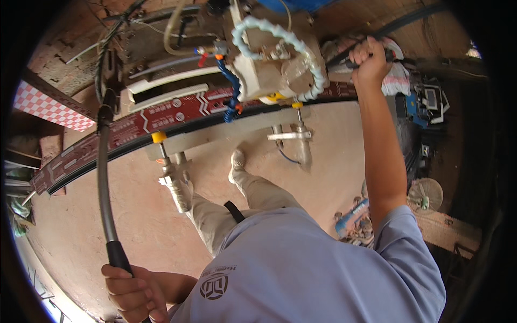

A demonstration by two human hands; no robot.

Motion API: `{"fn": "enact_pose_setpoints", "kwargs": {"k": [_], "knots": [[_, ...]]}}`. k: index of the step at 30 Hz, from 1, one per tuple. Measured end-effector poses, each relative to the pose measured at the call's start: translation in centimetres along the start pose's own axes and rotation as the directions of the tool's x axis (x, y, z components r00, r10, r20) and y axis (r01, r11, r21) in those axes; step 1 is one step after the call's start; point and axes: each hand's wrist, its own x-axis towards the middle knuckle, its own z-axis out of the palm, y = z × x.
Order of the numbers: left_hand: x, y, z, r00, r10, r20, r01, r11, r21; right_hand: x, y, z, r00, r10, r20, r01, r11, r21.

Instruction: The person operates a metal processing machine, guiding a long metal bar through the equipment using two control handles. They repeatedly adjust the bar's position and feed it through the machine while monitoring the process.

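My left hand (132, 293) is closed round the black grip (117, 255) of a long metal lever (103, 177), which rises at the left to a dark joint. At the upper right my right hand (370, 59) wraps round a black handle (353, 64) beside a cream machine head (261, 75). A pale blue segmented hose (258, 24) loops over this head, and a dark blue segmented hose (231, 81) hangs at its left. Below lies a long dark red patterned bar (183, 110). Two clamps with yellow tips, a left clamp (167, 156) and a right clamp (301, 129), stand on its near side.
A red-and-white checked panel (54, 105) leans at the left. Blue and black equipment (428, 102) stands at the right, near a round pale disc (425, 195). Several small metal parts lie beside a blue object (353, 218). My feet stand on the pinkish floor (107, 210).
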Motion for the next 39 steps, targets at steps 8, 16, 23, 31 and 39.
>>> {"fn": "enact_pose_setpoints", "kwargs": {"k": [8, 16, 23, 31, 39], "knots": [[-2.7, 0.4, -1.2, 0.995, -0.074, 0.067, 0.069, 0.995, 0.076, -1.1, -0.3, -0.3, 0.999, 0.022, 0.032, -0.022, 1.000, 0.008], [-2.3, 0.5, -1.6, 0.990, -0.081, 0.118, 0.071, 0.994, 0.085, -0.5, 0.2, 0.5, 0.994, 0.039, -0.097, -0.040, 0.999, -0.008], [-2.6, 0.1, -1.6, 0.994, -0.076, 0.078, 0.071, 0.995, 0.064, -1.2, -0.1, 0.3, 0.995, 0.035, -0.096, -0.035, 0.999, -0.001], [-4.9, -0.7, -0.7, 0.997, -0.002, -0.073, 0.010, 0.993, 0.115, 0.5, 1.0, -0.9, 1.000, 0.010, -0.029, -0.012, 0.997, -0.077], [-5.1, -2.3, 0.7, 0.977, 0.147, -0.157, -0.146, 0.989, 0.018, -0.4, 0.4, 0.3, 0.998, -0.053, -0.044, 0.042, 0.977, -0.207]]}}
